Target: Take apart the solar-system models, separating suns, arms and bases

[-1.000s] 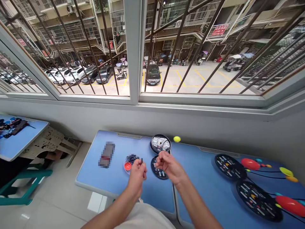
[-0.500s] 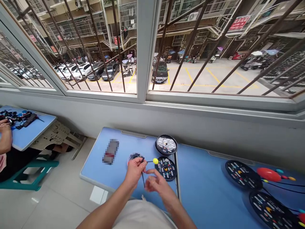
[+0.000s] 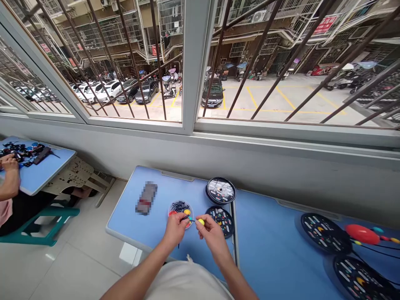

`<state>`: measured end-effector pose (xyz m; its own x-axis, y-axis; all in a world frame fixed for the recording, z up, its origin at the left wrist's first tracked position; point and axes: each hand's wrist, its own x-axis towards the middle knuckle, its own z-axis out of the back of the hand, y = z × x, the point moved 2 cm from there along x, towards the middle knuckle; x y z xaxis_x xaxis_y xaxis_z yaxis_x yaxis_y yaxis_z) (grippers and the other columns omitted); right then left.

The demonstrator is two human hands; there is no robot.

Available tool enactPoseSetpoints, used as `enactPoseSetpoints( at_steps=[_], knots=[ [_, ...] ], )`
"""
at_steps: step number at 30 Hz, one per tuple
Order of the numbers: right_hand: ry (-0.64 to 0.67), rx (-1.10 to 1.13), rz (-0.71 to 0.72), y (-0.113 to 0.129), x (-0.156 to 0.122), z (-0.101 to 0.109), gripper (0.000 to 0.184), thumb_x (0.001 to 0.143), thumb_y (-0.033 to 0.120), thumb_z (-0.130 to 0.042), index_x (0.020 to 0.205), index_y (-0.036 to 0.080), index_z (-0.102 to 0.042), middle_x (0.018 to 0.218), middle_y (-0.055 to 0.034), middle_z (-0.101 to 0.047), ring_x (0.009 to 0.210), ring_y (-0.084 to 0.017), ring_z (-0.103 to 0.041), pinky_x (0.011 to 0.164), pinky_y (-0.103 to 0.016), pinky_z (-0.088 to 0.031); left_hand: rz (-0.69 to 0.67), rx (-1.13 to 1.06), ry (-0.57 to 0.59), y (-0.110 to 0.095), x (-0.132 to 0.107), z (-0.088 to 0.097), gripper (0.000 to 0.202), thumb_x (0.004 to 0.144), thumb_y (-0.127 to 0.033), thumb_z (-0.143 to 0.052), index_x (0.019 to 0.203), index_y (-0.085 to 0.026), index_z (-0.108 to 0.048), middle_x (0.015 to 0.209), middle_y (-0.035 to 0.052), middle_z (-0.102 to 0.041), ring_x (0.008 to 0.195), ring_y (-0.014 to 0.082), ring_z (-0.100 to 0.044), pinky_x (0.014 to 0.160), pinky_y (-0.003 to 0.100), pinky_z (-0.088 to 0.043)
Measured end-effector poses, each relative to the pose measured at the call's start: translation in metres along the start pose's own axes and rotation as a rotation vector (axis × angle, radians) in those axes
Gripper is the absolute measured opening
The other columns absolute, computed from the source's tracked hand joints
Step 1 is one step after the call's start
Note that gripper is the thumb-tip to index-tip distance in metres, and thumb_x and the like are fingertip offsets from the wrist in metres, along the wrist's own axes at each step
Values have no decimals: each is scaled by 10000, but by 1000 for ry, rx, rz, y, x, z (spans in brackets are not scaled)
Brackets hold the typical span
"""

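Probably an assembly workroom. A tub of small parts (image 3: 169, 208) and stacked black discs (image 3: 221, 191) share the table (image 3: 133, 223); a co-worker's hand (image 3: 10, 163) is among dark parts (image 3: 39, 156) on a second table (image 3: 36, 179).

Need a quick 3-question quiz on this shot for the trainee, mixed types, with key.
1. What colour is the ball at the right hand? a) red b) yellow c) blue
2. True or false: the left hand is empty.
3. Order these from left to right in the picture: red oval piece, round container, black disc stack.

Key:
1. b
2. False; it pinches a thin black rod.
3. Round container, black disc stack, red oval piece.
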<state>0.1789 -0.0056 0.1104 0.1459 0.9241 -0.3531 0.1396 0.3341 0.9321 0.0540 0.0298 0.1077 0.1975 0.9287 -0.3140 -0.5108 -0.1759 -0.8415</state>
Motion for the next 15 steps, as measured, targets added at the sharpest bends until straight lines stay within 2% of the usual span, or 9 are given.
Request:
enactPoseSetpoints(
  at_steps=[2, 5, 8, 10, 12, 15],
  knots=[
    [-80, 10, 2, -3, 0, 4, 344, 622, 498, -652, 742, 192, -547, 522, 52, -491, 449, -104, -437, 420, -229, -368, 13, 70, -50, 9, 1, 7, 181, 741, -206, -466, 598, -158, -566, 540, -22, -514, 544, 105, -445, 530, 206, -317],
    [-224, 42, 19, -5, -1, 17, 334, 647, 505, -619, 751, 195, -550, 537, 42, -502, 463, -107, -447, 436, -231, -379, 57, 206, -149, 28, 3, 30, 203, 786, -223, -440, 727, -162, -624, 622, 6, -596, 590, 124, -492, 564, 219, -315],
    [-196, 11, 13, -8, 1, 26, 346, 629, 493, -632, 784, 186, -592, 569, 27, -523, 491, -119, -461, 451, -240, -390, 81, 339, -181, 44, 8, 56, 219, 812, -229, -431, 744, -163, -629, 616, 14, -605, 592, 134, -508, 560, 223, -303],
    [-142, -67, 46, -13, 6, 25, 345, 632, 475, -631, 808, 178, -628, 612, 9, -552, 519, -127, -469, 473, -249, -393, 72, 420, -167, 49, 13, 65, 232, 823, -220, -421, 733, -165, -627, 631, 21, -611, 632, 145, -528, 574, 227, -311],
    [-107, -178, 105, -20, 13, 18, 322, 652, 435, -613, 838, 175, -646, 660, -4, -575, 551, -135, -474, 511, -258, -393, 46, 497, -139, 48, 21, 65, 228, 827, -215, -424, 748, -172, -634, 711, 35, -637, 720, 161, -546, 624, 235, -332],
    [-95, -343, 151, -33, 28, 1, 255, 643, 338, -588, 844, 183, -616, 648, 16, -557, 536, -133, -456, 529, -262, -382, 2, 602, -77, 43, 34, 51, 213, 822, -189, -433, 779, -189, -642, 816, 40, -656, 819, 175, -547, 695, 247, -349]
  ],
)
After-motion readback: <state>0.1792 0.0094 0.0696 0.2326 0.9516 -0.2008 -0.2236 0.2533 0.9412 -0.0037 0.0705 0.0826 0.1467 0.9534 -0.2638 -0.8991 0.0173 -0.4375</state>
